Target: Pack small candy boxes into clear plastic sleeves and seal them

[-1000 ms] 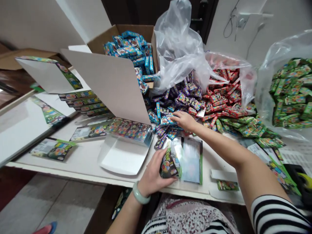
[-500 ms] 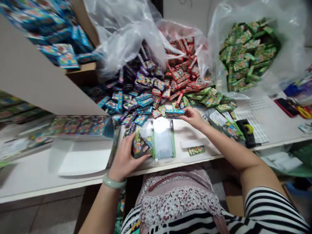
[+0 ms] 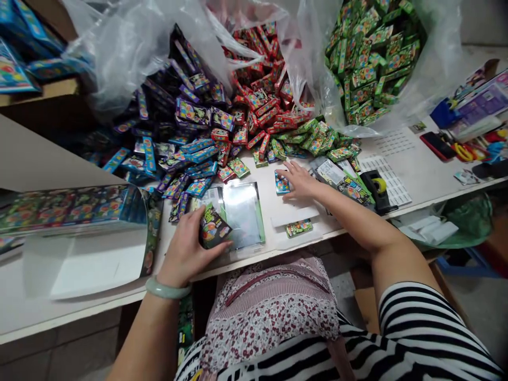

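Note:
My left hand [image 3: 190, 246] is closed around the left side of a dark printed packet [image 3: 215, 226], its thumb stretched along the lower edge. Beside the packet lies a clear plastic sleeve with green edges [image 3: 242, 214], shiny with glare. My right hand [image 3: 299, 182] has its fingers spread over the right end of a small blue candy box [image 3: 282, 183], which lies flat on the white table. A green candy box [image 3: 299, 228] and a white strip [image 3: 293, 217] sit nearer the table's front edge.
Purple [image 3: 192, 112], red [image 3: 262, 100] and green candy boxes [image 3: 365, 74] spill from clear bags at the back. A tape dispenser [image 3: 379, 190] and a phone [image 3: 437, 146] are to the right. An open display carton [image 3: 99, 264] stands at the left.
My right hand has lowered the blue candy box from edge-on in the air to flat on the table, and its fingers have spread. My left hand stays at the dark packet. The camera view has shifted.

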A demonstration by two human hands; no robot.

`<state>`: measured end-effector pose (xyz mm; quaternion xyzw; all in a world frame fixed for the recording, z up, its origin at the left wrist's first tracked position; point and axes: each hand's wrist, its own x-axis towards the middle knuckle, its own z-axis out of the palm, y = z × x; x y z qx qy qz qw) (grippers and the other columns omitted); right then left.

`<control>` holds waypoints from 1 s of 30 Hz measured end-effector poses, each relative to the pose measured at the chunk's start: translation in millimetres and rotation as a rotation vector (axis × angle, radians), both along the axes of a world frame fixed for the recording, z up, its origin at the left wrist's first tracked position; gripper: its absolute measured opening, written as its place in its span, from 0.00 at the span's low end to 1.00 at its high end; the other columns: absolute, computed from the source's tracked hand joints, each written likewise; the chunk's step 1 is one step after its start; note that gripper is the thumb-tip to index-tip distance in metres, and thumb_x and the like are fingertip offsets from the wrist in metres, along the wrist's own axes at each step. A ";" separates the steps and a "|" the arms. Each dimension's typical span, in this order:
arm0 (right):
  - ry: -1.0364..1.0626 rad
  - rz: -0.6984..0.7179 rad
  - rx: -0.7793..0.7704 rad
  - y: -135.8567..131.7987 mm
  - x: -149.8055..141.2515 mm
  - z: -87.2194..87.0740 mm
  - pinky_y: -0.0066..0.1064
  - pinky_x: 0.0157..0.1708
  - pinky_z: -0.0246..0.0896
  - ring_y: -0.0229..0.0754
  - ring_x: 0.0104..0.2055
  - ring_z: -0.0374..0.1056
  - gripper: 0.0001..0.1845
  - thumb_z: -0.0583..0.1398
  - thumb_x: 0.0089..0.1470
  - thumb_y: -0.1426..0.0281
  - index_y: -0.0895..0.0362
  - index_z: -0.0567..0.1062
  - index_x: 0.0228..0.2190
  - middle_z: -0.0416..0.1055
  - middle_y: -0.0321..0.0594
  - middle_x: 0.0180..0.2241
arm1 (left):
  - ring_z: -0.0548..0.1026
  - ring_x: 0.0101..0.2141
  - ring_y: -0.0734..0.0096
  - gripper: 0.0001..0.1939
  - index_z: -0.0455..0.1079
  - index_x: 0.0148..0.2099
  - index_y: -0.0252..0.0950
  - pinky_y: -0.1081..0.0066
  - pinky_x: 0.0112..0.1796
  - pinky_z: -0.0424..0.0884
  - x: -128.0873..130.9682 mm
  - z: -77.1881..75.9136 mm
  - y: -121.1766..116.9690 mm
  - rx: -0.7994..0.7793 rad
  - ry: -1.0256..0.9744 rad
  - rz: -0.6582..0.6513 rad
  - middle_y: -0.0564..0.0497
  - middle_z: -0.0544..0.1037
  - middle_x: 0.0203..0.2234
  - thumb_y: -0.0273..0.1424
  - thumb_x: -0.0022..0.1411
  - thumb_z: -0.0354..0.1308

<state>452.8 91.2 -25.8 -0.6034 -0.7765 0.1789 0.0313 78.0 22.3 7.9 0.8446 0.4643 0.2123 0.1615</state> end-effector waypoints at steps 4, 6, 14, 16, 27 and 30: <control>0.056 0.041 -0.059 10.2 -2.5 -8.9 0.52 0.66 0.45 0.60 0.71 0.45 0.52 0.72 0.44 0.61 0.58 0.56 0.65 0.52 0.56 0.68 | 0.68 0.56 0.44 0.47 0.50 0.68 0.36 0.42 0.56 0.66 3.6 -4.7 0.7 -0.004 0.008 0.000 0.38 0.67 0.55 0.48 0.55 0.66; 0.085 0.055 0.002 8.9 -3.6 -12.5 0.47 0.65 0.50 0.57 0.67 0.54 0.48 0.71 0.45 0.63 0.60 0.60 0.63 0.59 0.55 0.64 | 0.67 0.56 0.44 0.47 0.50 0.69 0.36 0.42 0.57 0.66 2.4 -6.5 0.9 -0.004 0.008 -0.001 0.38 0.67 0.55 0.48 0.56 0.66; -0.080 -0.356 -0.035 -8.2 -17.1 3.1 0.47 0.49 0.64 0.60 0.49 0.69 0.36 0.62 0.53 0.47 0.64 0.69 0.50 0.66 0.61 0.50 | 0.68 0.56 0.42 0.47 0.50 0.69 0.36 0.43 0.56 0.67 -2.8 -10.0 1.6 -0.018 -0.014 -0.003 0.37 0.67 0.55 0.48 0.55 0.66; -0.071 -0.310 -0.065 -8.8 -13.6 8.3 0.46 0.48 0.65 0.58 0.47 0.70 0.32 0.62 0.56 0.51 0.64 0.70 0.50 0.67 0.60 0.50 | 0.68 0.57 0.42 0.47 0.50 0.69 0.38 0.44 0.57 0.66 -4.5 -9.8 0.6 -0.025 -0.036 0.008 0.38 0.67 0.55 0.47 0.55 0.66; -0.033 -0.077 -0.041 -12.2 -20.7 7.8 0.43 0.52 0.63 0.56 0.52 0.69 0.28 0.66 0.54 0.60 0.62 0.71 0.51 0.70 0.56 0.50 | 0.67 0.56 0.44 0.44 0.52 0.68 0.37 0.45 0.57 0.65 -5.6 -6.0 -4.1 -0.032 -0.015 0.020 0.40 0.67 0.55 0.47 0.56 0.65; 0.017 -0.030 0.032 0.9 -20.2 2.7 0.50 0.60 0.55 0.61 0.64 0.56 0.42 0.71 0.47 0.62 0.61 0.65 0.59 0.61 0.59 0.61 | 0.67 0.56 0.43 0.45 0.51 0.68 0.36 0.45 0.57 0.65 -3.4 -7.6 -4.0 -0.026 -0.010 0.013 0.39 0.66 0.55 0.47 0.56 0.65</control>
